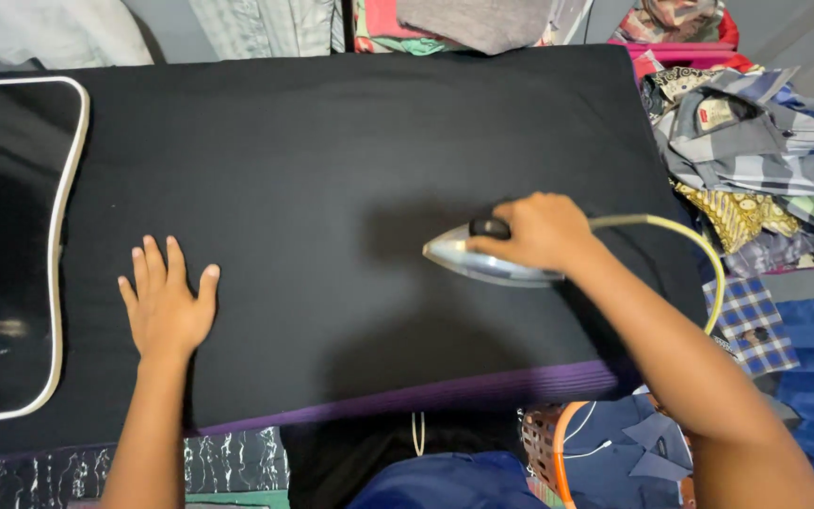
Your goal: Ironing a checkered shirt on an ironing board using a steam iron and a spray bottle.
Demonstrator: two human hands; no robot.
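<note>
Left hand: the left hand [167, 303] lay open and flat on the black cloth [332, 170], fingers spread, at the near left part.
Right hand: the right hand [541, 232] was closed around the dark handle of the iron [482, 260], gripping it from above.
Iron: it stood on the cloth, right of the middle; the body was shiny metal with a pointed nose turned to the left.
Cord: a pale yellow cord [685, 238] curved from the back of the iron to the right and down over the edge.
Black cloth: smooth and matte, it covered almost the whole board; a purple stripe [482, 388] ran along the near edge.
Tray: a dark glossy tray with a white rounded rim [70, 170] was at the far left.
Clothes: a heap of checked and striped clothes [756, 151], soft and crumpled, lay at the right side.
</note>
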